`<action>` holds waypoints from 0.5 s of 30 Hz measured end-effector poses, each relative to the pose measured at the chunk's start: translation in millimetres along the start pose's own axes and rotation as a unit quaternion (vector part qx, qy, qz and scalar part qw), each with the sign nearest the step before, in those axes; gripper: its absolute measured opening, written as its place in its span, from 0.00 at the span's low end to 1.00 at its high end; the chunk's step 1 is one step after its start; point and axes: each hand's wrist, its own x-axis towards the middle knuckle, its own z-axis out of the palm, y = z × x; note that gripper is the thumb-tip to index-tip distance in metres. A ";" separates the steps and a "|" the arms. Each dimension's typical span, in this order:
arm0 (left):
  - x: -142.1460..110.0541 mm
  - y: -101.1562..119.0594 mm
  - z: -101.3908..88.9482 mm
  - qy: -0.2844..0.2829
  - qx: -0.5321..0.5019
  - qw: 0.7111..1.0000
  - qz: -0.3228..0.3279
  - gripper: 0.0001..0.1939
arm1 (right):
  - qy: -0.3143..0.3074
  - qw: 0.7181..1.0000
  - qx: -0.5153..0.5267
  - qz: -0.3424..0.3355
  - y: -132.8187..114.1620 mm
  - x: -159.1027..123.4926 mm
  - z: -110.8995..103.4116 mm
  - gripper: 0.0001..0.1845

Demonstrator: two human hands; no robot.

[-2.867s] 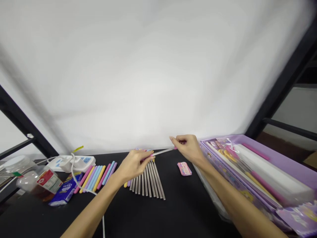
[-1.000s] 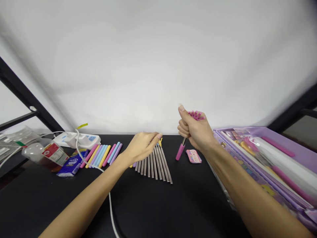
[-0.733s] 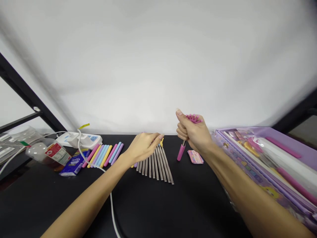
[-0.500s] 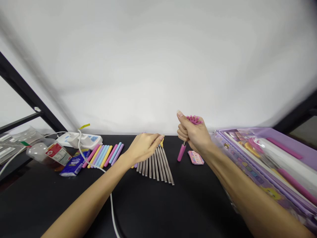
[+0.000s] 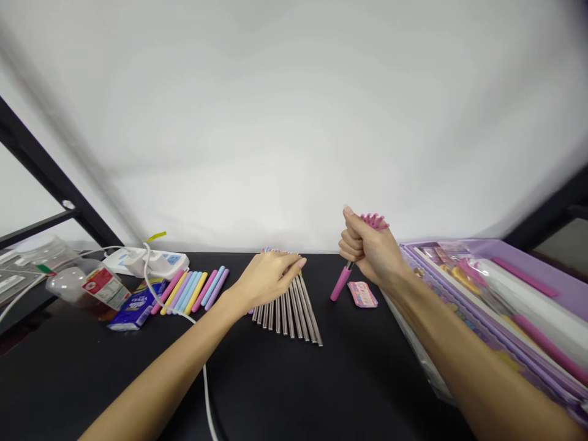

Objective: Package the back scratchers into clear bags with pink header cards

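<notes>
Black table [image 5: 340, 392], pink pronged stick [image 5: 340, 285], metal shaft [image 5: 350, 265]

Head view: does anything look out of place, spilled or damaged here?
One thing: the white cable passes across the lower ends of some pastel sticks, cluttering an otherwise tidy row. The metal rods fan out beneath the left hand; no spill or damage shows.

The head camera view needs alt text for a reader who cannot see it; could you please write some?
A right hand grips a tilted pink-handled tool, pink prongs showing above the fist; the left hand covers part of metal rods on a black tabletop. Coloured sticks lie left, a purple box right.
</notes>
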 end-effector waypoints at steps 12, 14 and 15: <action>0.0 -5.7 3.9 -0.003 0.014 1.000 -0.001 0.20 | -0.006 1.000 0.001 0.005 4.0 -1.9 2.8 0.36; -0.1 -6.1 4.3 -0.005 0.019 1.000 0.000 0.20 | -0.010 1.000 -0.009 -0.004 5.6 -3.2 6.6 0.35; -0.2 -6.1 4.4 -0.008 0.023 1.000 0.001 0.19 | -0.017 1.000 -0.019 -0.009 6.8 -3.7 9.2 0.35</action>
